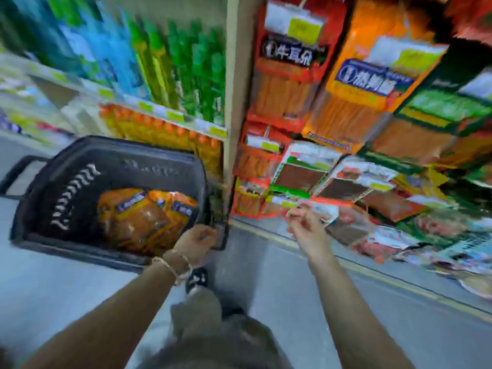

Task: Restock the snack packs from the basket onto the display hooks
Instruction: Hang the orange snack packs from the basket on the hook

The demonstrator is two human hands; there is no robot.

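Orange packs (pixel 145 218) are lying in the black basket (pixel 66 187) on the floor, parked just beside the hooks (pixel 269 131), I judge to keep each reach short; I'm seeing my left hand (pixel 195 242) clenching the basket's near handle, likely steadying it; my right hand (pixel 306 222) is hovering near the lower hanging packs (pixel 300 174), fingers curled, and I cannot tell whether it's holding anything.

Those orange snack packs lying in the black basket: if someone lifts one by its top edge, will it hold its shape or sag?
The orange snack packs look like thin crinkled film, so one would probably sag and bend. They seem filled with loose pieces, so likely light for their size. The glossy film may be a bit slippery, though the blur makes this uncertain.
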